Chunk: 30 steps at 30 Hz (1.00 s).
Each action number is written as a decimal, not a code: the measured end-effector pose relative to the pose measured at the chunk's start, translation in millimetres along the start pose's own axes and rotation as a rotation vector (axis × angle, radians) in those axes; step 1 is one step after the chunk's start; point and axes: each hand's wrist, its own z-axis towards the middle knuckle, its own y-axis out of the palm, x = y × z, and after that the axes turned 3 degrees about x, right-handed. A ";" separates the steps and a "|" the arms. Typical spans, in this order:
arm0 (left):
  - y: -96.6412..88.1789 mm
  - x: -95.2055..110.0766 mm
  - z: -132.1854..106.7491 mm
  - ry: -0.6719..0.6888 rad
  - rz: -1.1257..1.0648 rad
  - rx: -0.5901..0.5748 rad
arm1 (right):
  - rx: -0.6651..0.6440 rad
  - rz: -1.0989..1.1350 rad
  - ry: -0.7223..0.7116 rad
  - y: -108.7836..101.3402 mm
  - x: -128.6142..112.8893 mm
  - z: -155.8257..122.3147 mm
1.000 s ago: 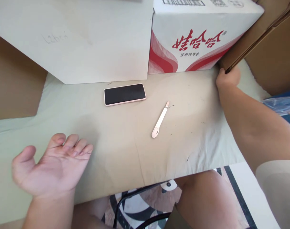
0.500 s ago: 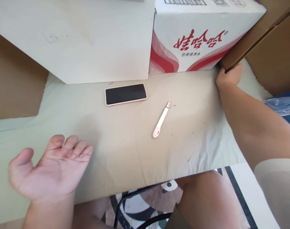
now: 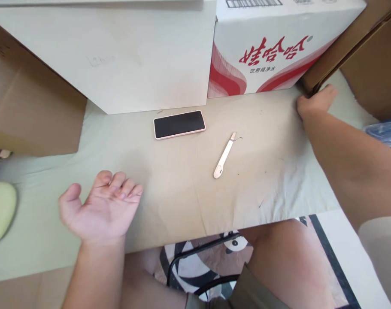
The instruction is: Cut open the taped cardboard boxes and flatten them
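Observation:
My left hand (image 3: pixel 103 210) rests palm up above the cloth-covered table (image 3: pixel 176 193), fingers loosely curled and apart, holding nothing. At the far right, my right hand (image 3: pixel 317 103) grips the lower end of a brown cardboard box (image 3: pixel 337 47); part of its fingers is hidden. A phone (image 3: pixel 180 125) in a pale pink case lies screen up in the middle. To its right is a slim pink-and-white utility knife (image 3: pixel 225 156), with a dark thread by its tip. Neither hand touches these two.
A white box (image 3: pixel 156 60) and a red-and-white water carton (image 3: pixel 262 56) stand along the back. Another cardboard box (image 3: pixel 47 98) is at left, with a yellow-green object (image 3: pixel 0 210) in front. Beneath the table edge are my legs and a black metal frame (image 3: pixel 198 249).
The view has swung left, so everything sits further right and the yellow-green object shows. Both hands keep nearly the same pose; phone and knife lie as before.

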 end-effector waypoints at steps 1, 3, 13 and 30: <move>-0.9 0.4 -0.2 -0.004 -0.020 -0.019 | -0.017 -0.012 0.062 -4.5 -4.4 -6.4; -3.6 1.6 -1.2 -0.009 -0.054 -0.051 | -0.051 -0.021 0.149 -15.5 -16.5 -21.5; -41.9 22.5 -9.2 0.014 -0.249 -0.162 | -0.263 0.105 -0.584 -68.9 -129.8 -152.5; -60.1 37.3 0.8 0.198 -0.173 -0.094 | -0.669 0.190 -1.380 -78.6 -424.3 -427.7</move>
